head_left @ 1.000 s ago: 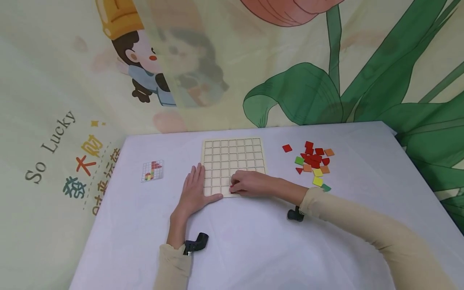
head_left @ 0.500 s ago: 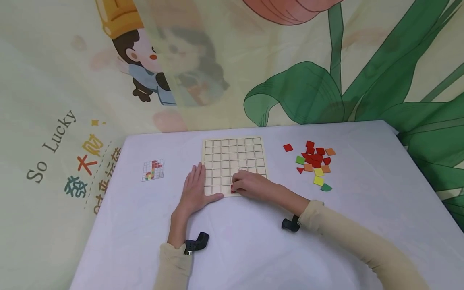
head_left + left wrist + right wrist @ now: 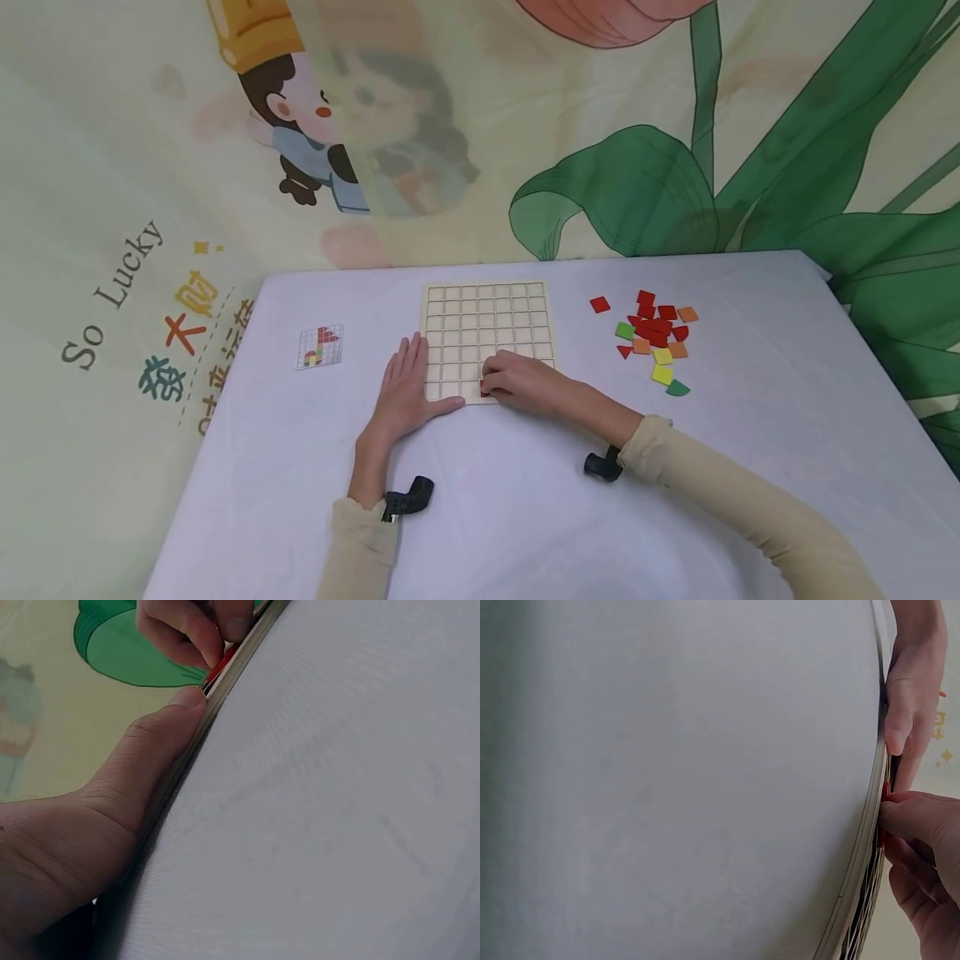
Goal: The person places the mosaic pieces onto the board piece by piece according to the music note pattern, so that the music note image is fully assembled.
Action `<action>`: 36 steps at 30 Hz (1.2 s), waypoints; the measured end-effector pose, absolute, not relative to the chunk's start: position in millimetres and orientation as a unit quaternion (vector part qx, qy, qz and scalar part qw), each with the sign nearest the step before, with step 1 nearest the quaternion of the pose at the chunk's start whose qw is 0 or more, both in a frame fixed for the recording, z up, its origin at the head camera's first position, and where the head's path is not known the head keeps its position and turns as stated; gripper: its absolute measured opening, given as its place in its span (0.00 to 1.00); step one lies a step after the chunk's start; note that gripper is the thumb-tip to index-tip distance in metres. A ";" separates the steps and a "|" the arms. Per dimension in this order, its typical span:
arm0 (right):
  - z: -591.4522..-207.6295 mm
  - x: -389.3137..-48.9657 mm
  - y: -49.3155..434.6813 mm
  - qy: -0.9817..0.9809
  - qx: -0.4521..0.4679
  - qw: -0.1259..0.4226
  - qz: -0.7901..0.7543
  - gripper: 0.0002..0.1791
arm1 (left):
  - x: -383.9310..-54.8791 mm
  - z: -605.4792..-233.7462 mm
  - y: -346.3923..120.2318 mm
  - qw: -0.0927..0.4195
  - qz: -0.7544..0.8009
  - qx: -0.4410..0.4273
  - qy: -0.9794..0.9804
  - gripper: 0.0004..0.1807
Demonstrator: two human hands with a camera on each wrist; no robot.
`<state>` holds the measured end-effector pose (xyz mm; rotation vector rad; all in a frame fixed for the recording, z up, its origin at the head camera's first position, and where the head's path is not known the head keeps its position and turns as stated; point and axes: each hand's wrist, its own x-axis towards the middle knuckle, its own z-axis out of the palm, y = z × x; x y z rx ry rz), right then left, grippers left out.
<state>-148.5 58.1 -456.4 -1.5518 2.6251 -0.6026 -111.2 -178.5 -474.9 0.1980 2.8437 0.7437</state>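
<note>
Now we see the left hand (image 3: 405,392) held straight-fingered along the left border of the gridded wooden board (image 3: 491,321), its thumb spread out along the near edge. Our right hand (image 3: 521,382) pinches a small red piece (image 3: 223,661) between thumb and fingertips at the board's nearest row; we cannot tell whether it sits fully in its square. The board lies flat on the white-covered tabletop (image 3: 480,517), between a pattern card (image 3: 319,347) on the left and a loose pile of pieces (image 3: 654,331) on the right. In that pile we find mostly red ones, overlapping, with orange squares at its edges, a light green square (image 3: 625,331), two yellow squares (image 3: 662,374) and, nearest us, a green rounded wedge (image 3: 678,387). One red square (image 3: 600,305) lies apart, between the pile and the board.
</note>
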 end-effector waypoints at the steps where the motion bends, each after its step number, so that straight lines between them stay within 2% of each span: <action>1: -455.9 -148.8 58.5 0.844 -0.500 0.016 -0.194 0.05 | -111.7 -474.5 -178.2 0.097 0.251 0.068 0.961 0.66; 18: -458.1 -149.7 61.5 0.856 -0.485 0.023 -0.179 0.07 | -113.7 -475.3 -176.8 0.093 0.253 0.064 0.961 0.66; 29: -431.6 -136.9 85.1 0.908 -0.332 0.022 -0.254 0.18 | -109.5 -473.8 -175.0 0.106 0.248 0.059 0.961 0.67; 36: -449.7 -143.5 70.8 0.885 -0.417 0.026 -0.206 0.13 | -110.5 -473.2 -177.3 0.101 0.249 0.058 0.962 0.66</action>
